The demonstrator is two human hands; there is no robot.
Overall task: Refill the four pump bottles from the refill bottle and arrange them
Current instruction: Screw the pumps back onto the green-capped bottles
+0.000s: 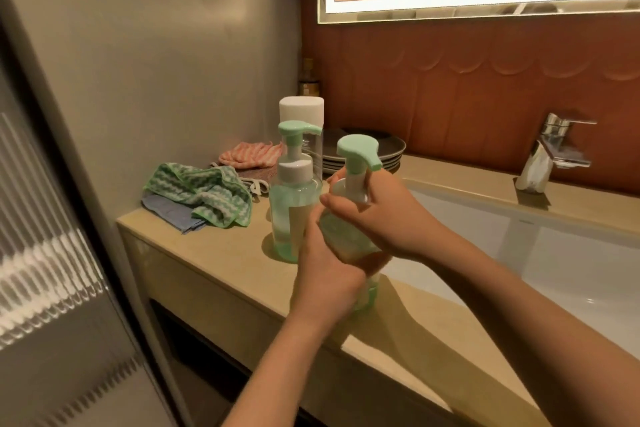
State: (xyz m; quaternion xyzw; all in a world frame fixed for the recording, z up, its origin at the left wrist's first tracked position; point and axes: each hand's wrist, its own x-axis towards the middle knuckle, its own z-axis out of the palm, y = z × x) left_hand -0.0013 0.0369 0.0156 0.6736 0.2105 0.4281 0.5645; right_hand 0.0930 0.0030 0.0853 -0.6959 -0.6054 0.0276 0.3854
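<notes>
The standing bottle (294,208) label (302,224) is blurred. The tilted bottle (346,236) is being gripped by the curled left hand (327,276), its collar clasped by the right hand (384,218).

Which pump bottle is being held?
The nearer, tilted pump bottle: the left hand grips its body and the right hand grips its pump neck. The other pump bottle stands upright on the counter, in no hand.

Beige counter (214,253) with pump bottle (294,215), cloths (201,196), stacked plates (363,154), tap (550,152)
</notes>
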